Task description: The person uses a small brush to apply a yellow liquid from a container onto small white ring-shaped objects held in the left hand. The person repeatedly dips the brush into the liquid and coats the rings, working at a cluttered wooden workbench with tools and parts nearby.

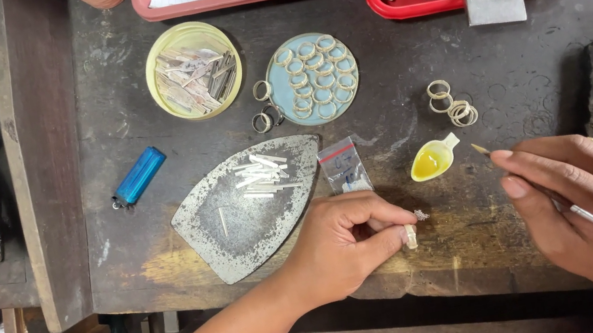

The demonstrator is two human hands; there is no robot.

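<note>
My left hand (342, 247) pinches a small pale ring piece (411, 236) just over the bench (510, 98). My right hand (585, 210) has its grip closed on a thin brush (551, 200); its long axis points up-left, toward the small yellow dish (432, 161) of yellow liquid. The ring piece lies left of the brush tip. The blue round tray (314, 79) holds rings.
</note>
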